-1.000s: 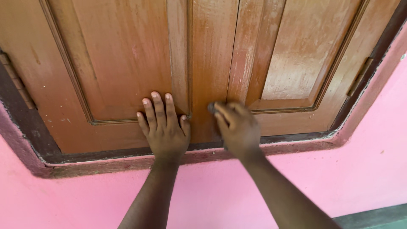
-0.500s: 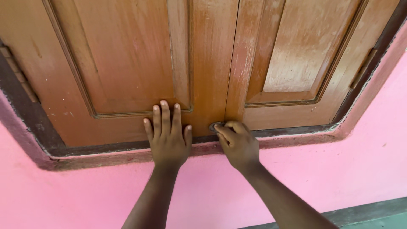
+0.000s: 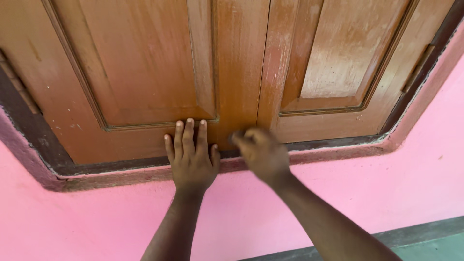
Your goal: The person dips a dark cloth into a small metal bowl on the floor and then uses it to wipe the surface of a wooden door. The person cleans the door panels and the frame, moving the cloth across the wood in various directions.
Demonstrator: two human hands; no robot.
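Head view: my left hand (image 3: 192,162) flat, fingers spread, on the panelled wooden shutters (image 3: 145,72) near their centre seam; my right hand (image 3: 261,153) blurred, curled there, grip unclear; smooth pink wall (image 3: 96,222) below.

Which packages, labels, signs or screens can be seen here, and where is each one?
None are in view.
Only these show: brown wooden shutters in a dark frame, set in a pink wall.
The left hand lies flat on the left shutter; the right hand is blurred at the bottom edge where the shutters meet.
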